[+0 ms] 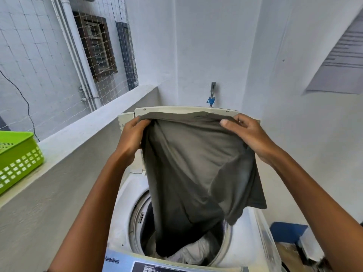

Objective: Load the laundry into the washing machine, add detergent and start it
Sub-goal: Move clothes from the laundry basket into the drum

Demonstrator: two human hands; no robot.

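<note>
I am holding up a dark grey cotton T-shirt (188, 169), my left hand (131, 138) and right hand (247, 134) each pinching its top edge, arms raised. It is hanging limp into the white top-loading washing machine's drum (135, 216).

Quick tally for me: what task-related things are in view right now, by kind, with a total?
Washing machines: 1, the top loader with its lid up
Garments in hand: 1, the grey shirt, gripped by the left hand and right hand over the drum
Laundry items visible in the drum: 1, white cloth
Baskets: 1, green basket on the ledge
Total: 4
</note>
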